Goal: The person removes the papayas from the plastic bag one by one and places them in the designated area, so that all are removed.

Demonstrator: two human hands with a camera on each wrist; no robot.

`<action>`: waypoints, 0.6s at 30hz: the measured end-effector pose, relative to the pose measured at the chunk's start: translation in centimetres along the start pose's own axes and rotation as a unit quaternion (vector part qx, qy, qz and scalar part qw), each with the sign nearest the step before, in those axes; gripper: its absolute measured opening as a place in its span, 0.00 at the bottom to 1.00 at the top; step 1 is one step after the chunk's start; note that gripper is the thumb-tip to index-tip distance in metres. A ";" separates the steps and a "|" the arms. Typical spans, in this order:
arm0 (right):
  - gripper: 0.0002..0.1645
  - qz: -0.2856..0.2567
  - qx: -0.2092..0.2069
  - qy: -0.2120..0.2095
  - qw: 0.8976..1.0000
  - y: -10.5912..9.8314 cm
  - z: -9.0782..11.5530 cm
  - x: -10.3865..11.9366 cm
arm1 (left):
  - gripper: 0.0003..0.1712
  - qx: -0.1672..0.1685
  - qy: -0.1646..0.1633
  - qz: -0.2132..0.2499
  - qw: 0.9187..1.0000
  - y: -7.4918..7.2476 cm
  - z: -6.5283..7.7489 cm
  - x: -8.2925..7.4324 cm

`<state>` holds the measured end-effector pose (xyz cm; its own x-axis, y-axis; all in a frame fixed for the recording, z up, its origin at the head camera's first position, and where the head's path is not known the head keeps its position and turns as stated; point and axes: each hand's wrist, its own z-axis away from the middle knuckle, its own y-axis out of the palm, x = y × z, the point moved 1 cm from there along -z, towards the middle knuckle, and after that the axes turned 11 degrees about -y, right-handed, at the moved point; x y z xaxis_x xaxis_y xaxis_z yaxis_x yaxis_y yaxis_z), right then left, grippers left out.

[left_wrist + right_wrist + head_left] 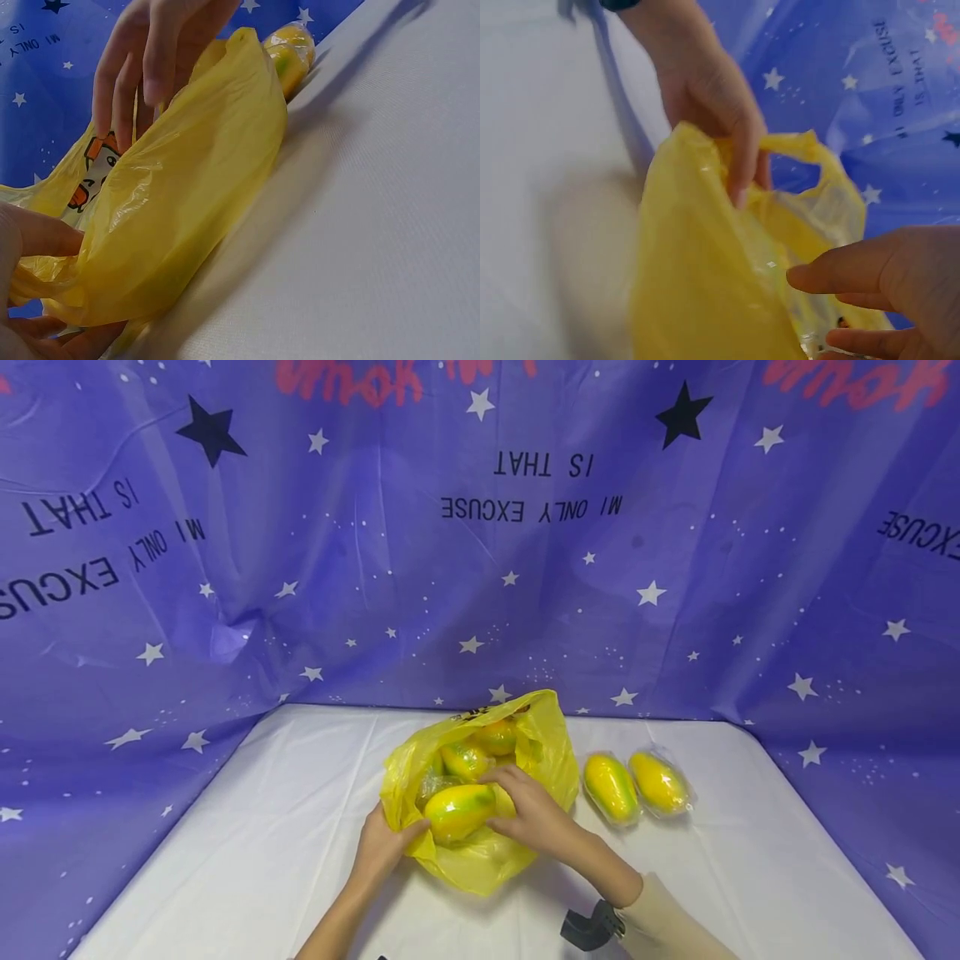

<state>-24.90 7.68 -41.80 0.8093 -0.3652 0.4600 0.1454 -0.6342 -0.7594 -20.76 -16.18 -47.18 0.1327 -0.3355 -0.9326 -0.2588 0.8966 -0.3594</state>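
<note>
A yellow plastic bag (487,872) stands on the white table with its mouth toward me. My left hand (378,847) grips its left rim, thumb on one side and fingers beneath, as the left wrist view shows. Several plastic-wrapped yellow-green mangoes lie inside; the nearest mango (459,814) rests at the front of the opening, and another mango (467,760) sits behind it. My right hand (536,806) reaches over the bag's mouth at the right end of the front mango. Its fingers are parted in the right wrist view (900,285), where the bag wall hides the fruit.
Right of the bag, two wrapped mangoes lie side by side on the table, one mango (611,789) closer to the bag and the other mango (660,783) beyond it. A purple star-printed curtain (480,568) hangs behind the white tablecloth (750,877). A dark strap (592,927) is by the right forearm.
</note>
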 end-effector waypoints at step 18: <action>0.36 0.018 0.079 -0.013 0.997 2.4 -1.9 -1.3 | 0.32 0.007 -0.002 0.016 1.000 0.0 0.1 -0.1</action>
<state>-26.69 5.34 -43.37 0.8295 -0.3675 0.4206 0.2022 -0.5045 -0.8394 -20.72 -16.11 -47.08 0.1284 -0.3047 -0.9438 -0.2492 0.9112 -0.3281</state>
